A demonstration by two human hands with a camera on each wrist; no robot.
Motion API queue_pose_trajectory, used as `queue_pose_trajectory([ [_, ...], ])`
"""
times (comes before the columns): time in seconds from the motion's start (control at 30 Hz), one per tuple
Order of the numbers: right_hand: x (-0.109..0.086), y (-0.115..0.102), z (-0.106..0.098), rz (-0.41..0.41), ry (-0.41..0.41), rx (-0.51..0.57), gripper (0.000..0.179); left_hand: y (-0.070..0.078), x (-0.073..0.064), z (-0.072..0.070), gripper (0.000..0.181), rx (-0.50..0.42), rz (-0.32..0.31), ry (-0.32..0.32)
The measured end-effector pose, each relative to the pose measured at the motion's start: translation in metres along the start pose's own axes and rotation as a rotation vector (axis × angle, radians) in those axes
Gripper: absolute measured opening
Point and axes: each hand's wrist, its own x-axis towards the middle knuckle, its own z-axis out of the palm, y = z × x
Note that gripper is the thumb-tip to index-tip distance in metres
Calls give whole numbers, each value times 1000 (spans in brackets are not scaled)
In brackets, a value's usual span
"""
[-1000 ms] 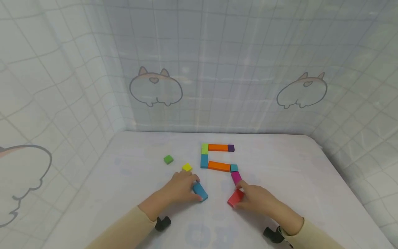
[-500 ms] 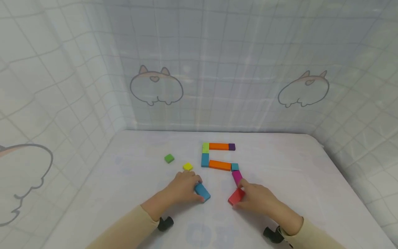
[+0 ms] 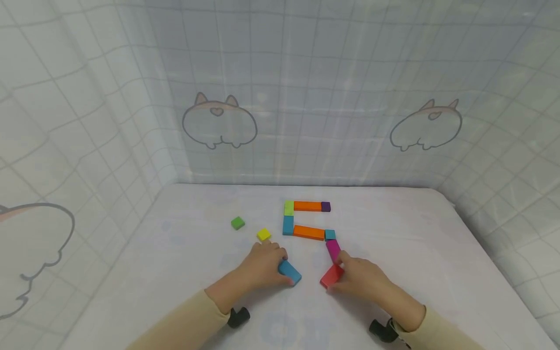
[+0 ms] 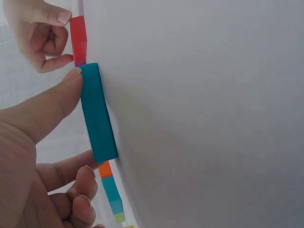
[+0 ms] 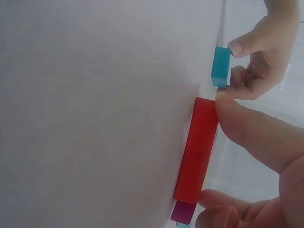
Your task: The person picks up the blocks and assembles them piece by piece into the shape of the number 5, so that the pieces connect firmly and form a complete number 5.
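Note:
In the head view my left hand (image 3: 264, 266) pinches a blue block (image 3: 290, 272) by its ends, thumb at the near end and forefinger at the far one. The left wrist view shows this block (image 4: 98, 114) long and flat-sided between thumb and finger. My right hand (image 3: 360, 278) holds a red block (image 3: 331, 276) the same way, close to the white tabletop. One end of the red block meets a magenta block (image 3: 333, 251), as the right wrist view also shows with the red block (image 5: 196, 151). A gap separates the blue and red blocks.
Beyond the hands, orange (image 3: 308, 232), teal (image 3: 330, 235), blue (image 3: 288, 225), lime (image 3: 289, 208), orange (image 3: 307, 206) and purple blocks (image 3: 325, 206) form a joined line. Loose yellow (image 3: 264, 234) and green blocks (image 3: 238, 223) lie left. A patterned curtain (image 3: 323, 107) surrounds the table.
My left hand has slid the blue block a little to the right, towards the red block. My right hand and the red block have stayed almost in place.

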Motion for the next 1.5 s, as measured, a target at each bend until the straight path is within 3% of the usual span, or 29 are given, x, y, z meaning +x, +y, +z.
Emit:
queue_pose_trajectory([
  [0.3,-1,-1,1,18,9,-23,65,-6,0,-4,50,-23,59,8],
  [1.0,-1,-1,-4,20,-6,-6,61,10,1,-4,47,-45,4,-43],
  [1.5,-1,-1,-5,23,-9,8,62,16,-2,-5,44,-29,5,-35],
])
